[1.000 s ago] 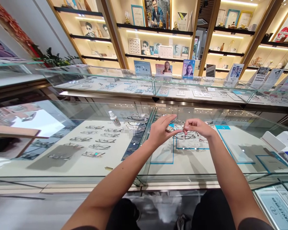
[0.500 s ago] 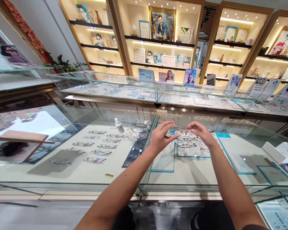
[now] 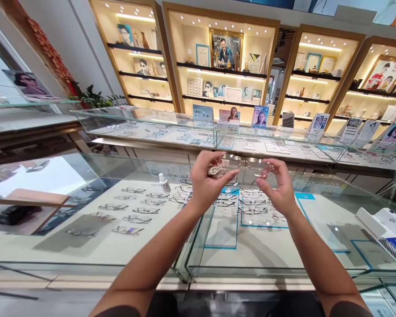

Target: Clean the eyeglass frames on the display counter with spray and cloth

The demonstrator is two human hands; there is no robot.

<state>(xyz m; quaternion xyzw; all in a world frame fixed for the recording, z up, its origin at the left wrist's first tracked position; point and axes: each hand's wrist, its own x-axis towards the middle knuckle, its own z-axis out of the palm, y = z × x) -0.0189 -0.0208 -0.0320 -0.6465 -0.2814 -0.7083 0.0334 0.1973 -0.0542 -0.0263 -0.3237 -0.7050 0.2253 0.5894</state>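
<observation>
My left hand [image 3: 208,178] is raised above the glass counter, fingers curled and thumb stretched out toward the middle. In its curl sits a small pale patterned object [image 3: 217,171], perhaps a folded cloth. Between both hands is a pair of thin-rimmed eyeglasses [image 3: 247,164], hard to make out against the glass behind. My right hand [image 3: 277,185] has thumb and fingers bent round the right side of these eyeglasses. Below my hands, under or on the glass top, lie rows of spectacle frames [image 3: 252,204]. A white bottle [image 3: 164,183] stands left of my left hand.
Several spectacle frames [image 3: 137,210] lie in the left half of the display counter [image 3: 135,244]. An open white case [image 3: 378,224] is at the far right. A wooden-edged tray or mirror [image 3: 29,198] stands at left. Another glass counter [image 3: 171,145] runs behind, with lit shelves beyond.
Both hands have risen and come closer to me, and the view has tilted up a little. The eyeglasses between them and the pale object in my left hand now show more plainly.
</observation>
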